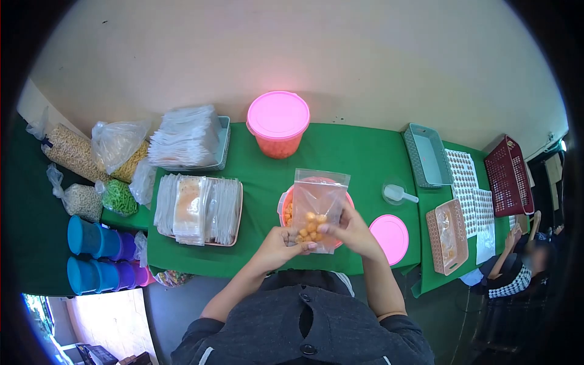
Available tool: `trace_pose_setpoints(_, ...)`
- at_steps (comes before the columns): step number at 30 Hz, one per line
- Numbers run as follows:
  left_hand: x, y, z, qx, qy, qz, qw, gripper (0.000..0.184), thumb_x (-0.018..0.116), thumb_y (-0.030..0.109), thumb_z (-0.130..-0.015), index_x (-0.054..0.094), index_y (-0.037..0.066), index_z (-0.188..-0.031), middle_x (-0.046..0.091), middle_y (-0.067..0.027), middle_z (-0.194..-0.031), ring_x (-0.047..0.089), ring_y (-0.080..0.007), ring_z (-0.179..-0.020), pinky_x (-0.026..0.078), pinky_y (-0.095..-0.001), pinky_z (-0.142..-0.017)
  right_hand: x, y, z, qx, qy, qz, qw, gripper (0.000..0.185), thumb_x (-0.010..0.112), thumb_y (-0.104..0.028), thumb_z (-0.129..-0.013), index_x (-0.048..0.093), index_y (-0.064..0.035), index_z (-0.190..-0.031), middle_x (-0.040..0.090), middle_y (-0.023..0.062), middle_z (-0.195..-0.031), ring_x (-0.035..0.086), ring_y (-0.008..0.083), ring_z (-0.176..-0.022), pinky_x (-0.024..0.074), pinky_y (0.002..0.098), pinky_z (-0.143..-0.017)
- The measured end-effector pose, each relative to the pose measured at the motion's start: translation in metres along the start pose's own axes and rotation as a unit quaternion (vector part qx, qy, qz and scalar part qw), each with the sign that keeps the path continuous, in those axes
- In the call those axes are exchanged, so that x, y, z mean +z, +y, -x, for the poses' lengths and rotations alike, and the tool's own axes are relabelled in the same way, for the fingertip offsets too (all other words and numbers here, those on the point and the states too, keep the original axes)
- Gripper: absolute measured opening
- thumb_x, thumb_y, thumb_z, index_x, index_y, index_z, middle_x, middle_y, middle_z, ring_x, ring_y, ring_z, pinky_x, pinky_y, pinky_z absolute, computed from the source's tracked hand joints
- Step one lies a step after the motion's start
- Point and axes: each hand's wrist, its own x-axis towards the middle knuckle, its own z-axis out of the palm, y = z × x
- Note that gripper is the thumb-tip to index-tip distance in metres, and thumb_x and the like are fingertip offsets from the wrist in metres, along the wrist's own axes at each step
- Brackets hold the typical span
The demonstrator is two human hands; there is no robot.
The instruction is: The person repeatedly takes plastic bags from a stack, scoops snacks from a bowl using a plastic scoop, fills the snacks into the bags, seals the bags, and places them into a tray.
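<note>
Here, held a clear plastic bag (320,191) in both hands: pinched the lower left edge between thumb and fingers of the left hand (281,248), and gripped the right side with the right hand (358,233), thumb across the front. Held it above an open pink tub (283,205), with round orange snacks (311,226) gathered at the bag's near end. Had a white scoop (395,193) resting in a small clear dish (387,199) right of the tub, and a pink lid (389,239) flat on the green counter (350,146), near the right forearm. Had a lidded tub (278,145) farther back, by the wall. To the left, had a packet-filled peach tray (241,207), a blue-grey basket (225,143) heaped with more packets, and bulging snack bags (72,152). To the right, had a grey-green basket (431,155), a tan basket (434,238), printed sheets (463,182), a maroon basket (510,176) and, farther off, another person (518,277).
</note>
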Motion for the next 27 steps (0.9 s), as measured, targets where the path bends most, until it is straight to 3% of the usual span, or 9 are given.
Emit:
trace_pose_setpoints(1, 0.002, 0.003, 0.001, 0.001, 0.0, 0.0, 1.0, 0.036, 0.069, 0.01, -0.09, 0.059, -0.005, -0.121, 0.069, -0.008, -0.1, 0.066, -0.0138, -0.095, 0.057, -0.0276, -0.08, 0.004, -0.006, 0.003, 0.034, -0.031, -0.029, 0.999, 0.066, 0.076, -0.006, -0.082, 0.041, 0.0012, -0.138, 0.06, 0.0116, -0.121, 0.06, 0.0185, -0.111, 0.0495, 0.0346, -0.097)
trace_pose_setpoints(3, 0.009, 0.009, 0.004, 0.114, 0.032, 0.076, 0.99, 0.051, 0.071, 0.006, -0.088, 0.047, -0.005, -0.131, 0.068, -0.0102, -0.104, 0.067, -0.0143, -0.097, 0.056, -0.0273, -0.08, 0.008, -0.002, 0.007, 0.035, -0.027, -0.039, 0.998, 0.068, 0.077, -0.006, -0.081, 0.04, 0.0014, -0.138, 0.06, 0.0115, -0.122, 0.06, 0.0186, -0.112, 0.0492, 0.0347, -0.097)
trace_pose_setpoints(7, 0.003, 0.008, 0.006, 0.112, 0.04, 0.026, 0.993, 0.062, 0.073, 0.004, -0.086, 0.036, -0.001, -0.136, 0.065, -0.0141, -0.113, 0.065, -0.0168, -0.103, 0.054, -0.0301, -0.086, 0.016, -0.001, 0.011, 0.001, 0.009, -0.033, 0.999, 0.067, 0.078, -0.006, -0.08, 0.042, 0.0032, -0.136, 0.059, 0.0113, -0.123, 0.06, 0.0187, -0.111, 0.0493, 0.0343, -0.097)
trace_pose_setpoints(9, 0.005, 0.015, 0.011, 0.119, 0.038, 0.008, 0.992, 0.069, 0.073, 0.002, -0.084, 0.031, 0.0, -0.139, 0.062, -0.0123, -0.121, 0.062, -0.0193, -0.11, 0.049, -0.0324, -0.097, 0.02, -0.004, 0.013, -0.019, 0.016, -0.036, 0.999, 0.066, 0.079, -0.006, -0.08, 0.043, 0.0034, -0.134, 0.059, 0.011, -0.123, 0.06, 0.0186, -0.111, 0.0495, 0.0336, -0.097)
trace_pose_setpoints(13, -0.003, 0.015, 0.008, 0.179, 0.071, 0.021, 0.981, 0.058, 0.073, 0.006, -0.086, 0.039, 0.003, -0.133, 0.063, -0.0136, -0.119, 0.062, -0.0191, -0.109, 0.049, -0.0337, -0.095, 0.023, -0.012, 0.016, 0.006, -0.014, -0.054, 0.998, 0.056, 0.077, -0.007, -0.082, 0.049, 0.0028, -0.129, 0.06, 0.009, -0.12, 0.06, 0.0167, -0.109, 0.0505, 0.0314, -0.093)
trace_pose_setpoints(18, -0.005, 0.025, 0.009, 0.117, 0.071, 0.012, 0.991, 0.051, 0.072, 0.008, -0.088, 0.046, 0.002, -0.131, 0.062, -0.0114, -0.12, 0.06, -0.0177, -0.111, 0.047, -0.0332, -0.097, 0.021, -0.007, 0.016, 0.032, -0.008, -0.056, 0.998, 0.04, 0.074, -0.012, -0.087, 0.058, 0.0028, -0.12, 0.065, 0.0055, -0.108, 0.061, 0.0113, -0.098, 0.0514, 0.0283, -0.085)
trace_pose_setpoints(21, -0.005, 0.023, 0.011, 0.124, 0.062, -0.004, 0.99, 0.053, 0.069, 0.009, -0.09, 0.043, 0.0, -0.135, 0.061, -0.0085, -0.12, 0.058, -0.0135, -0.114, 0.047, -0.0308, -0.096, 0.022, -0.005, 0.015, 0.035, 0.007, -0.047, 0.998, 0.03, 0.071, -0.015, -0.09, 0.063, 0.0032, -0.113, 0.067, 0.004, -0.101, 0.062, 0.0092, -0.092, 0.0509, 0.0265, -0.081)
trace_pose_setpoints(25, -0.017, 0.007, 0.008, 0.128, 0.092, -0.016, 0.987, 0.055, 0.069, 0.007, -0.09, 0.041, 0.002, -0.137, 0.06, -0.0094, -0.121, 0.056, -0.0151, -0.116, 0.045, -0.0314, -0.098, 0.03, -0.001, 0.013, 0.032, 0.039, -0.05, 0.997, 0.026, 0.069, -0.019, -0.092, 0.067, 0.0028, -0.107, 0.068, 0.0036, -0.095, 0.062, 0.0087, -0.088, 0.05, 0.025, -0.078)
trace_pose_setpoints(27, -0.011, 0.013, 0.008, 0.089, 0.068, 0.211, 0.971, 0.053, 0.068, 0.008, -0.092, 0.042, 0.0, -0.137, 0.058, -0.0091, -0.122, 0.053, -0.0136, -0.118, 0.044, -0.0306, -0.099, 0.034, -0.004, 0.013, 0.032, 0.04, -0.054, 0.997, 0.027, 0.07, -0.019, -0.092, 0.066, 0.0027, -0.108, 0.068, 0.0038, -0.096, 0.062, 0.0086, -0.088, 0.05, 0.0249, -0.078)
